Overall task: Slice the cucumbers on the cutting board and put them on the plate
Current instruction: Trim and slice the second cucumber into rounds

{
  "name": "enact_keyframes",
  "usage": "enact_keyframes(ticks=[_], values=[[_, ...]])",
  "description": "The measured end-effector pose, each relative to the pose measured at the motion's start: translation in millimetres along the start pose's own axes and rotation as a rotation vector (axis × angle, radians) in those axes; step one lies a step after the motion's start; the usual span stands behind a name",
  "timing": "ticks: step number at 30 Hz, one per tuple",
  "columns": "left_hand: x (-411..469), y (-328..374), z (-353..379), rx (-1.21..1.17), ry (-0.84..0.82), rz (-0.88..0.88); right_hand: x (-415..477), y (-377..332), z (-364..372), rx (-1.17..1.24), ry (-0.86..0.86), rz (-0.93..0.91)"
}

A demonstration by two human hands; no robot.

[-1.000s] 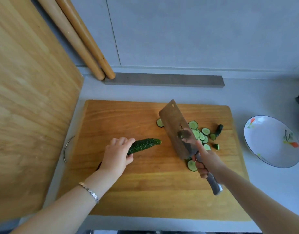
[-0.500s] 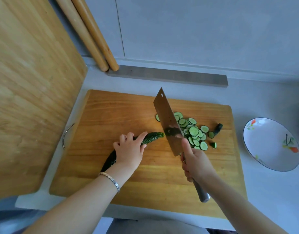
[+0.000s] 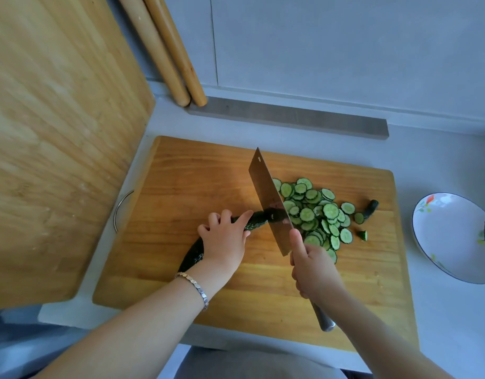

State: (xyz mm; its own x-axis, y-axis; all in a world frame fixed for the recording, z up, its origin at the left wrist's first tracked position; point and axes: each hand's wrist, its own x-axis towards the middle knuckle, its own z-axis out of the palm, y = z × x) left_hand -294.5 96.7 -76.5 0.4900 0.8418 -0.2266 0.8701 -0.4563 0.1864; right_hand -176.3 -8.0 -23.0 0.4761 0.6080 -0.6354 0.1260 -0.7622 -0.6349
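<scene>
My left hand [image 3: 225,242] presses the dark green cucumber [image 3: 193,255] onto the wooden cutting board [image 3: 181,170], fingers [image 3: 242,218] curled over it; my right hand [image 3: 313,265] grips the steel cleaver [image 3: 267,192], blade at its tip.

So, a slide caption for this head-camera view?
Left hand steadies cucumber; right hand brings cleaver down beside slices.

Two hands are showing: one left hand [image 3: 225,242] and one right hand [image 3: 313,265]. One whole cucumber [image 3: 193,255] is lying on one cutting board [image 3: 181,181]. One cleaver [image 3: 268,198] is standing on it. One heap of cucumber slices [image 3: 315,214] is lying there, too many and too overlapped to count. Two cucumber end pieces [image 3: 370,208] are lying beside it. One plate [image 3: 441,242] is sitting on the counter. Two wooden rolling pins [image 3: 164,47] are leaning on the wall. One large upright board [image 3: 58,132] is standing at the left. One bracelet [image 3: 196,287] is showing.
</scene>
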Motion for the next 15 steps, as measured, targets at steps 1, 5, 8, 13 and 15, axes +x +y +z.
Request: enact_keyframes(ticks=[1, 5, 8, 13, 15], values=[[0.0, 0.4, 0.5, 0.001, 0.003, 0.001, 1.2, 0.7, 2.6, -0.024, 0.006, -0.01], [-1.2, -2.0, 2.9, 0.0, 0.013, 0.007, 13.1, -0.5, 15.4, -0.059, -0.002, 0.037], [-0.2, -5.5, 1.2, -0.013, 0.008, 0.023, 19.5, 0.2, 22.0, -0.065, 0.018, 0.02], [10.4, -24.0, -14.3, -0.136, -0.027, -0.063, 22.7, 1.8, 14.0, 0.111, 0.003, 0.064], [20.8, -42.0, -23.6, -0.272, -0.061, -0.335, 21.3, 0.7, 7.2, 0.174, -0.03, 0.092]])
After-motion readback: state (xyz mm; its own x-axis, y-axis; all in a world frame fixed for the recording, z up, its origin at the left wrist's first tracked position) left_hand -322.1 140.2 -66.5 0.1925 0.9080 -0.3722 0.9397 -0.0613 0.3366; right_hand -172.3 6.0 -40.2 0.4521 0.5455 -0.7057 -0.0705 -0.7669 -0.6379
